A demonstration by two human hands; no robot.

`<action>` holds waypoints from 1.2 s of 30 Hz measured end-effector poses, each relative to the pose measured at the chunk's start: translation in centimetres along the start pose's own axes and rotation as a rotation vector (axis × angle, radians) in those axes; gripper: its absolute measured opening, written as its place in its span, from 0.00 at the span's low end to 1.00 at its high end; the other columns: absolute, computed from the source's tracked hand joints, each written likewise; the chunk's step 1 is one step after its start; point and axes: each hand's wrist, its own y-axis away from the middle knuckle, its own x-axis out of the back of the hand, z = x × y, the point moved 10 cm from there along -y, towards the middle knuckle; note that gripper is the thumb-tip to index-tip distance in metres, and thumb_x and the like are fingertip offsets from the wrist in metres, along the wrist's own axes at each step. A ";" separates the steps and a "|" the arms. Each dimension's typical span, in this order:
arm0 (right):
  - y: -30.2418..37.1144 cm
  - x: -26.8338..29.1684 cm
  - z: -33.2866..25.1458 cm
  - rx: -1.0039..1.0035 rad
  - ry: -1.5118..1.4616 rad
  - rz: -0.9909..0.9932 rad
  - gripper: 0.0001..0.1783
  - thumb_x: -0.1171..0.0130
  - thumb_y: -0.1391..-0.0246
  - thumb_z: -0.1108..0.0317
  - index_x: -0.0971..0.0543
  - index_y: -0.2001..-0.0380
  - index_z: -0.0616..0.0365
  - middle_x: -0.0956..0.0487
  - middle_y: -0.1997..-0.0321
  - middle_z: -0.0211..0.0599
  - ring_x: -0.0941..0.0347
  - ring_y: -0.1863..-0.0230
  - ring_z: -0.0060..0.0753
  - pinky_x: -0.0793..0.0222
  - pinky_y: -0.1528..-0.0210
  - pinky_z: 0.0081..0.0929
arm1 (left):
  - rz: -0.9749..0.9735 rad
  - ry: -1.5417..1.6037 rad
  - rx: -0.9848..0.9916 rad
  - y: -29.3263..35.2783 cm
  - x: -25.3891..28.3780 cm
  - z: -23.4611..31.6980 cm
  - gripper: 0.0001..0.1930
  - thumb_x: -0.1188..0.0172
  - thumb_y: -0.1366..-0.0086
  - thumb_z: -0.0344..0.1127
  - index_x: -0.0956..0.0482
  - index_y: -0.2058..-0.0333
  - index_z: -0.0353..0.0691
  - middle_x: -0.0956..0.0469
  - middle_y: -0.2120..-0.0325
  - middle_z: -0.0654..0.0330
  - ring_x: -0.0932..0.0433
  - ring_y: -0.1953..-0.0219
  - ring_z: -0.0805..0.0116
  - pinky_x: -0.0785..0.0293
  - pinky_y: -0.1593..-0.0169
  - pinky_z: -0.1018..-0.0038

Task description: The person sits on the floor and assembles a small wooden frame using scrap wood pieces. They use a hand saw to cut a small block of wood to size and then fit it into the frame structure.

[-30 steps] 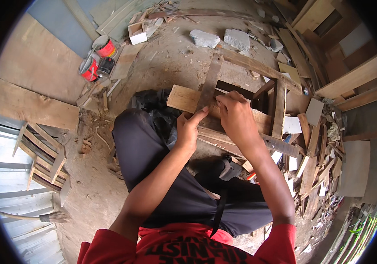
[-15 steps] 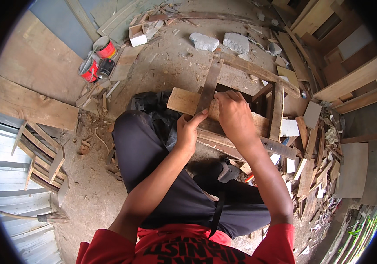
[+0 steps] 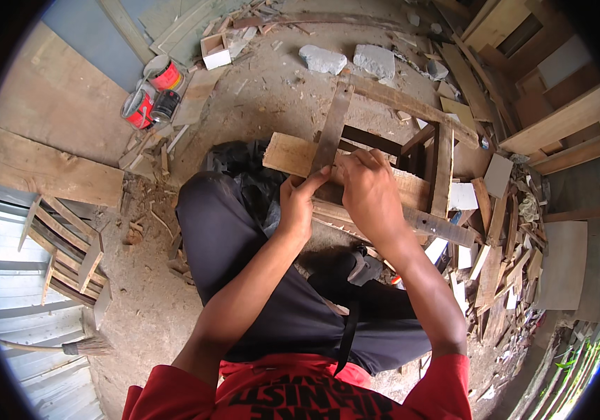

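Observation:
A wooden frame (image 3: pixel 442 168) of dark slats stands before my crossed legs. A pale, rough-sawn board (image 3: pixel 289 154) lies across it, passing beneath a dark slat (image 3: pixel 331 126). My left hand (image 3: pixel 295 208) is closed round the near end of that slat, its thumb on top and its other fingers mostly hidden. Just right of the thumb, my right hand (image 3: pixel 370 185) has its fingers bent and pinched together over the board beside the slat. Whatever those fingertips hold, if anything, is hidden by the hand.
Wood offcuts (image 3: pixel 499 259) are heaped on the right. Red cans (image 3: pixel 137 108) and a black can (image 3: pixel 165 105) stand at the far left. Two concrete chunks (image 3: pixel 374 61) lie beyond the frame. A slatted wooden piece (image 3: pixel 69 241) and a broom (image 3: pixel 86 346) are at the left.
My right hand has shifted slightly nearer and to the left, so its fingertips are closer to my left thumb. My left hand keeps its hold on the slat.

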 end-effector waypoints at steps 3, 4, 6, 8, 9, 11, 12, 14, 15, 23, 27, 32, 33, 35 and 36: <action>0.6 0.2 -0.9 0.007 -0.055 -0.070 0.08 0.44 0.50 0.81 0.20 0.65 0.66 0.20 0.65 0.49 0.26 0.59 0.54 0.30 0.53 0.44 | -0.001 0.000 0.014 -0.2 0.5 -0.4 0.09 0.31 0.42 0.36 0.18 0.71 0.37 0.20 0.72 0.64 0.25 0.70 0.80 0.33 0.63 0.80; 0.7 0.1 -1.1 0.009 -0.079 -0.097 0.08 0.43 0.50 0.81 0.19 0.65 0.65 0.20 0.65 0.49 0.26 0.59 0.54 0.30 0.52 0.45 | 0.006 0.004 0.005 -0.3 0.7 -0.5 0.09 0.31 0.42 0.36 0.19 0.72 0.37 0.20 0.73 0.65 0.25 0.71 0.80 0.33 0.63 0.80; 0.5 -0.2 -0.4 0.023 -0.115 -0.158 0.08 0.43 0.49 0.80 0.19 0.65 0.64 0.20 0.64 0.49 0.26 0.58 0.54 0.30 0.52 0.44 | 0.019 0.006 -0.011 -0.2 0.6 -0.2 0.09 0.30 0.42 0.36 0.20 0.74 0.38 0.21 0.74 0.66 0.26 0.72 0.80 0.34 0.65 0.80; -0.1 -0.2 0.7 -0.005 -0.119 -0.154 0.08 0.42 0.49 0.79 0.18 0.64 0.62 0.20 0.64 0.48 0.25 0.57 0.53 0.30 0.51 0.43 | 0.029 0.000 -0.028 0.2 -0.2 0.6 0.09 0.30 0.43 0.36 0.20 0.74 0.39 0.22 0.74 0.67 0.27 0.72 0.81 0.36 0.66 0.80; -0.4 0.0 1.3 -0.037 -0.105 -0.122 0.08 0.41 0.48 0.78 0.18 0.65 0.61 0.19 0.64 0.47 0.25 0.56 0.52 0.30 0.51 0.43 | 0.038 -0.009 -0.024 0.2 -0.1 0.5 0.10 0.30 0.43 0.37 0.21 0.73 0.40 0.23 0.74 0.67 0.28 0.72 0.81 0.37 0.66 0.80; -0.9 0.2 2.1 -0.061 -0.059 -0.042 0.07 0.40 0.48 0.76 0.18 0.65 0.60 0.19 0.63 0.44 0.25 0.56 0.51 0.30 0.51 0.42 | 0.055 -0.028 -0.016 -0.1 0.5 0.1 0.11 0.29 0.43 0.37 0.22 0.73 0.40 0.24 0.74 0.69 0.30 0.72 0.82 0.38 0.66 0.80; -1.2 0.1 2.1 -0.055 -0.027 0.005 0.07 0.40 0.48 0.76 0.17 0.65 0.60 0.19 0.63 0.43 0.25 0.56 0.50 0.30 0.51 0.41 | 0.056 -0.029 -0.018 -0.2 0.6 0.0 0.11 0.29 0.43 0.38 0.22 0.72 0.40 0.25 0.74 0.69 0.31 0.72 0.82 0.39 0.65 0.80; -1.5 0.2 2.0 -0.042 0.031 0.063 0.07 0.39 0.48 0.75 0.17 0.65 0.60 0.18 0.63 0.41 0.25 0.56 0.48 0.31 0.51 0.40 | 0.058 -0.031 -0.021 -0.4 0.8 -0.2 0.12 0.28 0.44 0.38 0.23 0.71 0.40 0.26 0.74 0.70 0.32 0.72 0.83 0.40 0.65 0.81; -1.5 0.1 2.0 -0.033 0.055 0.071 0.07 0.39 0.48 0.74 0.17 0.65 0.60 0.18 0.63 0.40 0.25 0.56 0.47 0.31 0.52 0.40 | 0.057 -0.029 -0.020 -0.3 0.6 -0.1 0.12 0.28 0.44 0.38 0.23 0.71 0.41 0.26 0.74 0.71 0.33 0.72 0.83 0.40 0.65 0.81; -1.4 0.4 1.5 0.019 0.148 0.085 0.08 0.38 0.49 0.74 0.17 0.64 0.58 0.18 0.63 0.38 0.25 0.57 0.44 0.31 0.52 0.38 | 0.032 -0.038 -0.020 -0.3 0.6 -0.2 0.10 0.29 0.43 0.37 0.21 0.70 0.40 0.26 0.75 0.72 0.33 0.72 0.84 0.42 0.66 0.81; -1.0 -0.1 1.6 0.000 0.080 0.091 0.09 0.38 0.50 0.75 0.17 0.64 0.59 0.18 0.64 0.39 0.25 0.58 0.45 0.31 0.52 0.39 | 0.063 -0.023 -0.033 0.2 0.0 0.5 0.09 0.30 0.42 0.37 0.21 0.72 0.41 0.26 0.76 0.73 0.34 0.73 0.85 0.43 0.68 0.82; -0.5 -0.3 1.0 0.028 0.032 0.106 0.09 0.42 0.55 0.79 0.19 0.67 0.61 0.20 0.65 0.41 0.27 0.58 0.44 0.32 0.53 0.39 | 0.026 -0.012 -0.040 -0.6 1.0 -0.5 0.08 0.30 0.42 0.36 0.20 0.73 0.40 0.24 0.76 0.71 0.32 0.74 0.84 0.41 0.68 0.81; -0.4 -0.4 0.9 0.029 0.029 0.092 0.09 0.42 0.55 0.80 0.19 0.67 0.62 0.20 0.64 0.41 0.27 0.57 0.45 0.32 0.53 0.39 | 0.020 -0.012 -0.040 -0.6 0.8 -0.4 0.08 0.30 0.42 0.36 0.20 0.74 0.40 0.24 0.76 0.71 0.31 0.74 0.84 0.40 0.68 0.81; -0.1 -0.4 0.7 0.015 -0.011 0.054 0.09 0.42 0.55 0.80 0.19 0.68 0.62 0.20 0.64 0.42 0.26 0.57 0.46 0.31 0.52 0.40 | 0.010 -0.011 -0.039 -0.5 0.6 -0.4 0.09 0.30 0.42 0.35 0.20 0.75 0.41 0.24 0.77 0.71 0.31 0.74 0.84 0.40 0.68 0.81; 0.1 -0.2 0.5 0.001 -0.045 0.030 0.08 0.42 0.55 0.80 0.19 0.68 0.63 0.20 0.65 0.43 0.26 0.57 0.48 0.31 0.52 0.41 | 0.018 -0.002 -0.024 -0.2 0.3 -0.1 0.09 0.30 0.42 0.35 0.20 0.76 0.41 0.24 0.77 0.71 0.31 0.74 0.83 0.40 0.68 0.81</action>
